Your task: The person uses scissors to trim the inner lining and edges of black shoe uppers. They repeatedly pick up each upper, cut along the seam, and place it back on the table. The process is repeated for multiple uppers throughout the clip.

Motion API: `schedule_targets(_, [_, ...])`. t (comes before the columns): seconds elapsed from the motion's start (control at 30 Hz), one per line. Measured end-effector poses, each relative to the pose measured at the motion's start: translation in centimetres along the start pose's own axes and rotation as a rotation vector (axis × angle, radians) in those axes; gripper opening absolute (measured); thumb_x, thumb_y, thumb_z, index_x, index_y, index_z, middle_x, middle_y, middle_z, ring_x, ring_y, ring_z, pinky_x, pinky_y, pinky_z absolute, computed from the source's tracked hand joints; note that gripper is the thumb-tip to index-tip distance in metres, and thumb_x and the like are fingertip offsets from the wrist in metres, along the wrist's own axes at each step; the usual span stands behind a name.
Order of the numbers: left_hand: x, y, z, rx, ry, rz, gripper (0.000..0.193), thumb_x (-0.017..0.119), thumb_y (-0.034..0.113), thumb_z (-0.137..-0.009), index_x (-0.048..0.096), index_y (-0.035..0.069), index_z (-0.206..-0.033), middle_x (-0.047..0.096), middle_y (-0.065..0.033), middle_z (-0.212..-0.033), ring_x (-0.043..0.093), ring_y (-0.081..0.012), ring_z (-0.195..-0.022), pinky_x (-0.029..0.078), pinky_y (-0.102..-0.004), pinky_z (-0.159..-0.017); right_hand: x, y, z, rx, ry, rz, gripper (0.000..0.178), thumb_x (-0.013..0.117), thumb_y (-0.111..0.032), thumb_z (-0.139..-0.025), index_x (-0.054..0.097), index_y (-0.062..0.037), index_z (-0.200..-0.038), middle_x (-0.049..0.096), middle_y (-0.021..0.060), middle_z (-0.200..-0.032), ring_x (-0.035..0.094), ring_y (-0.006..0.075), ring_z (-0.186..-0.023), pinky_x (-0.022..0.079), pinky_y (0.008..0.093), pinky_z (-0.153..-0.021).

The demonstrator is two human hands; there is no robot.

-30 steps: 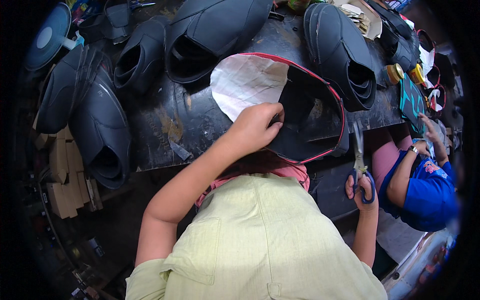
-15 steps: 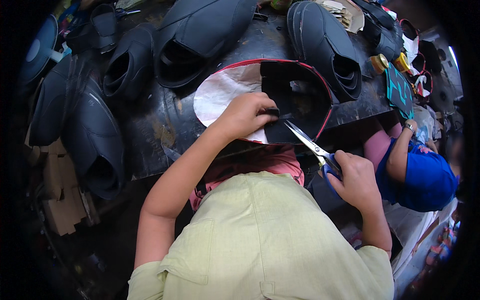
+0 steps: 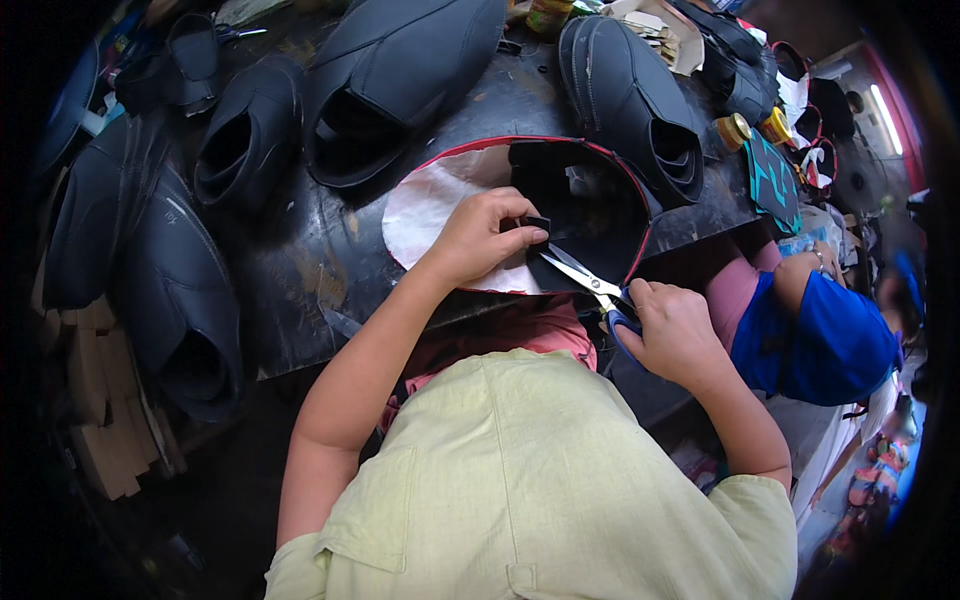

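My left hand (image 3: pixel 482 237) pinches a small black strip (image 3: pixel 538 224) between thumb and fingers. It is above an oval shoe upper (image 3: pixel 415 212), red at the edge, with white lining on the left and black on the right. That piece lies at the table's near edge. In my right hand (image 3: pixel 672 326) is a pair of scissors (image 3: pixel 594 283) with blue handles, my fingers closed round them. The scissor tips point up and left, just below the black strip; whether they touch it I cannot tell.
Several black stitched shoe uppers (image 3: pixel 400 90) stand along the back and left of the table (image 3: pixel 290 300). Yellow-lidded jars (image 3: pixel 733 131) and a teal-and-black sheet (image 3: pixel 772 180) are at right. A person in blue (image 3: pixel 815 335) sits close by. Flat brown strips (image 3: pixel 110 400) are stacked lower left.
My right hand has brought the scissors left and up, so the tips are now close to the black strip. My left hand keeps its pinch. The whole view has shifted slightly.
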State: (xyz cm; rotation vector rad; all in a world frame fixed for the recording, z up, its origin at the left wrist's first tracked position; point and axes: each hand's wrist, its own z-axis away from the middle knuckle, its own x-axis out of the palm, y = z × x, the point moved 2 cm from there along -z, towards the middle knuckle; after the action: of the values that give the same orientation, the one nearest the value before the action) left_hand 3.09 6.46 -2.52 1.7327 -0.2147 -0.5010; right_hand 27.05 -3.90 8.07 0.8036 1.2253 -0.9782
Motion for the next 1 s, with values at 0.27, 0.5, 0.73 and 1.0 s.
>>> schedule_targets(0.27, [-0.6, -0.6, 0.0, -0.15, 0.062, 0.296, 0.017, 0.072, 0.02, -0.095, 0.073, 0.003, -0.101, 0.066, -0.0013, -0.089, 0.062, -0.0098, -0.079, 0.049, -0.0266, -0.069, 1.3, 1.2, 0.0, -0.056, 0.016, -0.091, 0.029, 0.077, -0.03, -0.084, 0.065, -0.0038, -0.089, 0.068, 0.0148, -0.077, 0.07, 0.0343, -0.071, 0.055, 0.0451, -0.064])
schedule_targets(0.5, [-0.5, 4.2, 3.3, -0.216, -0.176, 0.138, 0.025, 0.063, 0.02, -0.1, 0.068, 0.001, -0.085, 0.06, -0.0015, -0.073, 0.058, -0.0142, -0.069, 0.047, -0.0313, -0.064, 1.0, 2.9, 0.9, 0.052, 0.1, -0.443, 0.031, 0.077, -0.033, -0.085, 0.065, -0.0037, -0.085, 0.065, 0.0168, -0.074, 0.066, 0.0364, -0.069, 0.051, 0.0436, -0.063])
schedule_targets(0.73, [1.9, 11.1, 6.1, 0.232, -0.306, -0.61, 0.033, 0.083, 0.019, -0.076, 0.069, 0.011, -0.104, 0.059, -0.0098, -0.105, 0.06, -0.0287, -0.102, 0.043, -0.0421, -0.085, 2.7, 4.8, 2.3, 0.241, 0.27, -0.844, 0.027, 0.079, -0.015, -0.088, 0.055, -0.0029, -0.082, 0.051, 0.0003, -0.07, 0.044, 0.0051, -0.062, 0.037, 0.0256, -0.055])
schedule_targets(1.0, [6.0, 6.0, 3.6, 0.108, -0.023, -0.966, 0.056, 0.076, 0.007, -0.081, 0.061, 0.007, -0.135, 0.056, -0.0199, -0.138, 0.058, -0.0383, -0.124, 0.048, -0.0447, -0.103, 6.6, 6.9, 3.6, 0.354, 0.298, -1.099, 0.033, 0.079, -0.02, -0.09, 0.052, -0.0045, -0.078, 0.042, -0.0044, -0.066, 0.036, 0.0043, -0.06, 0.03, 0.0249, -0.054])
